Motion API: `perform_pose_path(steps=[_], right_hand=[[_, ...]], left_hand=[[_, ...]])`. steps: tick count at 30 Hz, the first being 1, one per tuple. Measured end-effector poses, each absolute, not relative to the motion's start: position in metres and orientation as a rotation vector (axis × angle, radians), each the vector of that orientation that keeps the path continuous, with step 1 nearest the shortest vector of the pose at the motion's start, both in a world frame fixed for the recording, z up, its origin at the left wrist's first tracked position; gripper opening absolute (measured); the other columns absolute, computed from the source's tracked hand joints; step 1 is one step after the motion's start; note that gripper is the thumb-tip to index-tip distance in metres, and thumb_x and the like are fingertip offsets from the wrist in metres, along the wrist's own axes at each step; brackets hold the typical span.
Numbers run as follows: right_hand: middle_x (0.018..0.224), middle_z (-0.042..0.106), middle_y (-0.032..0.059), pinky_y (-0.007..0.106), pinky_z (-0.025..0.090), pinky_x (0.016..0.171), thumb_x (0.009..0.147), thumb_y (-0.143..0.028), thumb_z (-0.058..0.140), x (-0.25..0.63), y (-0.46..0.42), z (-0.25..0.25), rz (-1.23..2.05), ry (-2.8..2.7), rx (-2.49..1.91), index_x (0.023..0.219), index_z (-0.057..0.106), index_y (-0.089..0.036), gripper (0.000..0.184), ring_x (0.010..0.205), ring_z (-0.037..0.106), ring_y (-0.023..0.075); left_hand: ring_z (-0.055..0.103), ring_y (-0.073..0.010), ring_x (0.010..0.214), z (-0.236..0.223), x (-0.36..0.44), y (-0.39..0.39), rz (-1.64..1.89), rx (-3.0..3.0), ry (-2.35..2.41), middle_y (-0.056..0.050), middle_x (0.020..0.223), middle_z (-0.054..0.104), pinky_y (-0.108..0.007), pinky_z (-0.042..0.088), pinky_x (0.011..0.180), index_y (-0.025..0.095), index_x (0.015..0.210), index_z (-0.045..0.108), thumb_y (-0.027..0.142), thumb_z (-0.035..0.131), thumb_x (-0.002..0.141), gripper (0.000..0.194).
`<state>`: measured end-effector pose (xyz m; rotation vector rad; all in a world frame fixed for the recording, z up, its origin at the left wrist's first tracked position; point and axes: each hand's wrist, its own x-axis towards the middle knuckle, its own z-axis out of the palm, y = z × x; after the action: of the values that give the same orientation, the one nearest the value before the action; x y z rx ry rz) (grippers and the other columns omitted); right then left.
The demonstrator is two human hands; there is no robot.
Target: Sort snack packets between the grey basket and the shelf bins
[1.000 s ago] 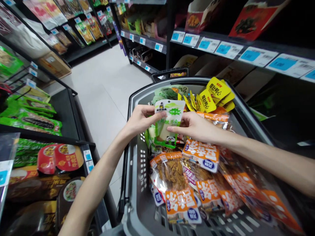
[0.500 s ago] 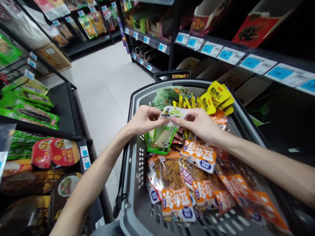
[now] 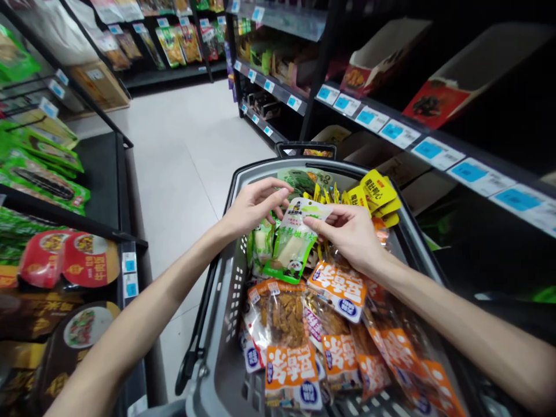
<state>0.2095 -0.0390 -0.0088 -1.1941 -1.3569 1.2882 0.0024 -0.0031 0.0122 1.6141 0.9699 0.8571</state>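
Observation:
A grey shopping basket [image 3: 226, 301] full of snack packets stands in the aisle in front of me. My right hand [image 3: 347, 231] pinches the top edge of a green-and-white snack packet [image 3: 292, 243] that hangs tilted over the basket's far half. My left hand [image 3: 254, 202] hovers just left of that packet's top, fingers spread, holding nothing. Under the packet lie more green packets [image 3: 263, 243]. Orange-labelled packets [image 3: 295, 353] fill the near half, and yellow packets [image 3: 376, 194] stand at the far right corner.
Dark shelves [image 3: 425, 145] with blue price tags run along the right. On the left, a lower shelf [image 3: 65, 272] holds green packets and red round-lidded packs. The pale floor [image 3: 182, 150] of the aisle stretches ahead between them.
My left hand has let go of the green-and-white packet and its fingers have spread. The packet now hangs from my right hand alone. The view has shifted so the basket sits lower.

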Motion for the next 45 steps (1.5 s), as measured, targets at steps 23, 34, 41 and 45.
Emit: perform_pose_path(steps=[23, 34, 41, 45], right_hand=[[0.073, 0.07, 0.0019, 0.025, 0.053, 0.05, 0.074, -0.045, 0.077, 0.212, -0.03, -0.017, 1.37, -1.115, -1.17, 0.084, 0.073, -0.02, 0.027, 0.054, 0.059, 0.012], [0.085, 0.07, 0.0017, 0.026, 0.062, 0.065, 0.074, -0.039, 0.074, 0.213, -0.026, -0.014, 1.36, -0.913, -1.171, 0.08, 0.068, -0.021, 0.02, 0.067, 0.066, 0.0121], [0.084, 0.069, 0.0001, 0.024, 0.063, 0.072, 0.074, -0.028, 0.073, 0.214, -0.023, -0.015, 1.37, -0.769, -1.171, 0.074, 0.062, -0.021, 0.013, 0.071, 0.069, 0.0118], [0.09, 0.072, 0.004, 0.027, 0.062, 0.068, 0.077, -0.045, 0.071, 0.213, -0.025, -0.01, 1.435, -0.838, -1.127, 0.084, 0.062, -0.022, 0.026, 0.08, 0.072, 0.0177]], left_hand=[[0.06, -0.0159, 0.059, 0.01, -0.002, -0.008, 0.418, 2.0, 0.984, -0.004, 0.08, 0.068, -0.026, 0.045, 0.055, 0.017, 0.129, 0.049, 0.053, 0.066, 0.078, 0.065], [0.046, -0.0344, 0.127, 0.007, 0.003, -0.008, 0.747, 2.338, 0.87, -0.018, 0.14, 0.045, -0.052, 0.041, 0.105, 0.022, 0.138, 0.04, 0.05, 0.078, 0.067, 0.086], [0.051, -0.027, 0.116, 0.003, -0.001, -0.005, 0.727, 2.525, 0.953, -0.012, 0.125, 0.053, -0.047, 0.047, 0.097, 0.022, 0.119, 0.054, 0.016, 0.065, 0.079, 0.042], [0.06, -0.0189, 0.096, 0.004, -0.001, -0.005, 0.738, 2.388, 1.027, -0.008, 0.106, 0.063, -0.037, 0.051, 0.085, 0.019, 0.106, 0.06, 0.009, 0.055, 0.083, 0.025]])
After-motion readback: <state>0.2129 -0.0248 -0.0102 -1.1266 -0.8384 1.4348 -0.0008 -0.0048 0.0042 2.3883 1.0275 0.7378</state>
